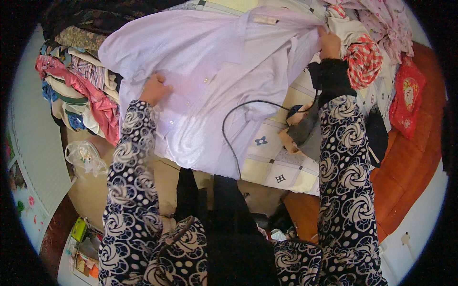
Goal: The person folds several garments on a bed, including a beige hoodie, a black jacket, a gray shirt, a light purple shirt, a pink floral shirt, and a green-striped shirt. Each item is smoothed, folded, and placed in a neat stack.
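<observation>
A pale lilac button-up shirt (200, 57) lies spread over a checked, patterned bedsheet (264, 161), with its label near the top and small buttons down the middle. My right hand (329, 44) grips the fabric at its upper right, where creases draw toward the fingers. On the left part of the shirt rests my left hand (156, 89), fingers curled; whether cloth is pinched in them is unclear. A thin black cable (229, 118) loops across the shirt's lower right. Beside it, under my right forearm, is a partly hidden grey and tan item (300, 132).
Piled clothes (78, 89) border the shirt on the left. To the right are a red-and-white checked cloth bundle (363, 64), pink floral fabric (390, 25) and a red bag (408, 96) by a brown padded surface (411, 164). A clear plastic bag (86, 157) sits lower left.
</observation>
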Action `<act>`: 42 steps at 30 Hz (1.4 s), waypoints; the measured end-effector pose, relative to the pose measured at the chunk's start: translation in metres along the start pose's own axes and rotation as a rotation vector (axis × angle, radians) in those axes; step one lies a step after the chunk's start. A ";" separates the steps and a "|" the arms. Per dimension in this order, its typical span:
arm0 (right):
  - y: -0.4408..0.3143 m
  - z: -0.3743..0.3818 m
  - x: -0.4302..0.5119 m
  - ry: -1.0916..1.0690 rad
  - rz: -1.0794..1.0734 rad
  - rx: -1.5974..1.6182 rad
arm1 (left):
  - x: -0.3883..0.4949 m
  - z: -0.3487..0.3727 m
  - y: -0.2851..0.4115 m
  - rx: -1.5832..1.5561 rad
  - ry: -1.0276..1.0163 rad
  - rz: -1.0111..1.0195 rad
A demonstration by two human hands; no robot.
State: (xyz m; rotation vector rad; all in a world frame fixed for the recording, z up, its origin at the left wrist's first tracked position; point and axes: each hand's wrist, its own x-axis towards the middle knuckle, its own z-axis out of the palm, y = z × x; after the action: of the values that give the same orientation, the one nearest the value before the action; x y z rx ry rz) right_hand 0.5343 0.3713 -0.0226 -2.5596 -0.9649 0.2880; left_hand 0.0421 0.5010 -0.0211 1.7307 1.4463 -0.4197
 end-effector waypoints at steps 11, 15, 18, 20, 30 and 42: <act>0.012 -0.023 -0.165 -0.453 0.349 0.341 | -0.213 0.167 0.025 -0.592 0.021 -0.069; -0.008 -0.026 -0.230 -0.564 0.154 0.160 | -0.211 0.174 0.030 -0.433 0.276 0.145; -0.015 -0.002 -0.244 -0.533 0.135 -0.091 | -0.193 0.174 0.024 -0.326 0.440 0.231; -0.011 0.016 -0.241 -0.470 0.162 -0.054 | -0.187 0.178 0.016 -0.220 0.496 0.270; -0.047 -0.063 -0.215 -0.483 0.638 0.685 | -0.249 0.219 0.016 -0.313 -0.109 0.045; -0.055 -0.005 -0.272 -0.779 -0.071 0.006 | -0.208 0.194 0.011 -0.324 0.285 0.106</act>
State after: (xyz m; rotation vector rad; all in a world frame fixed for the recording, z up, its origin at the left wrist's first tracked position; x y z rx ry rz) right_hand 0.3016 0.2265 0.0198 -2.4058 -1.2847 1.3226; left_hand 0.0406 0.2180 0.0118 1.6366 1.5139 0.1201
